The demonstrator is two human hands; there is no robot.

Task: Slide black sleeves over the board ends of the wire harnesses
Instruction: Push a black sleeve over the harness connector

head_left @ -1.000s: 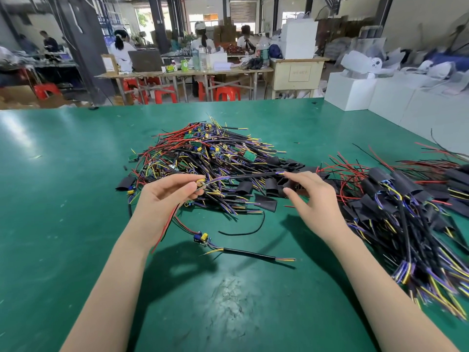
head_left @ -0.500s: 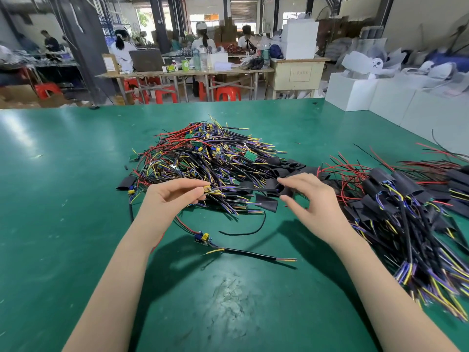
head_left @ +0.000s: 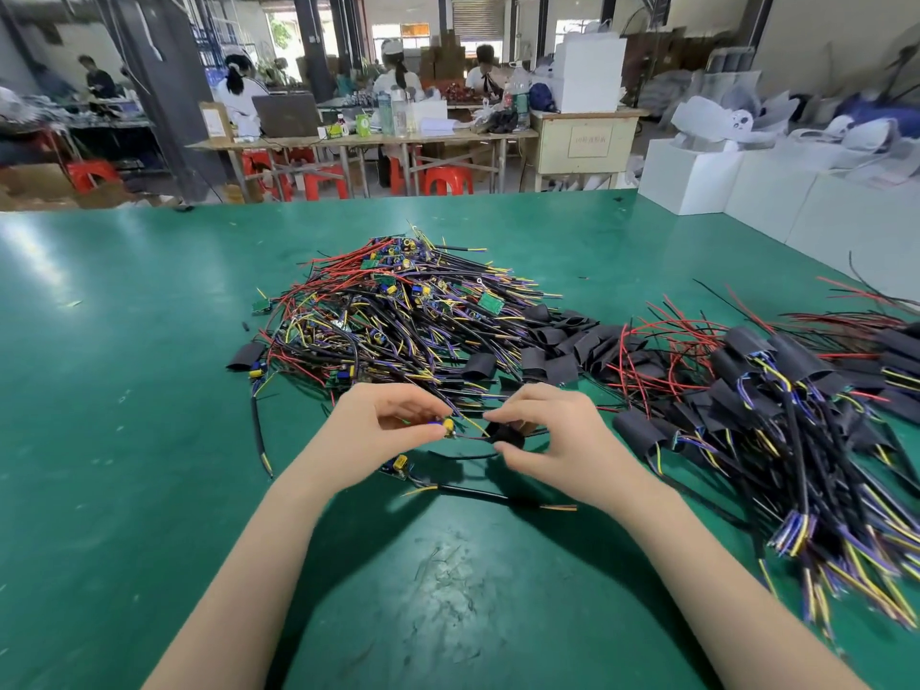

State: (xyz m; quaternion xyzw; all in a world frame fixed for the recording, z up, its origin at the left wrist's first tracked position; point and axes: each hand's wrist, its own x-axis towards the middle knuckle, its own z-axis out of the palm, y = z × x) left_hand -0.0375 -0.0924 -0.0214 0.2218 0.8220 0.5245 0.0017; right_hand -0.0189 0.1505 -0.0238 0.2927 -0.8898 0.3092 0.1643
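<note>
1. Left hand [head_left: 383, 425]: raised just above the green table [head_left: 124, 440], fingers curled, pinching the board end [head_left: 447, 426] of a wire harness, where a yellow part shows at the fingertips.
2. Right hand [head_left: 552, 440]: close beside the left, thumb and fingers curled round a black sleeve [head_left: 505, 437], its mouth turned toward the board end. The two are near; whether they touch cannot be told.
3. Heap of bare harnesses [head_left: 398, 331]: red, black, yellow and purple wires with small green boards, lying on the table just beyond the hands.
4. Loose sleeves [head_left: 557, 351]: a cluster of flat black pieces at the right edge of that heap.
5. Pile of sleeved harnesses [head_left: 776, 405]: on the right of the table, black sleeves over the ends, wire tails fanning toward the near edge.
6. Single harness [head_left: 478, 495]: flat on the table under the hands, a yellow part at its left end.
</note>
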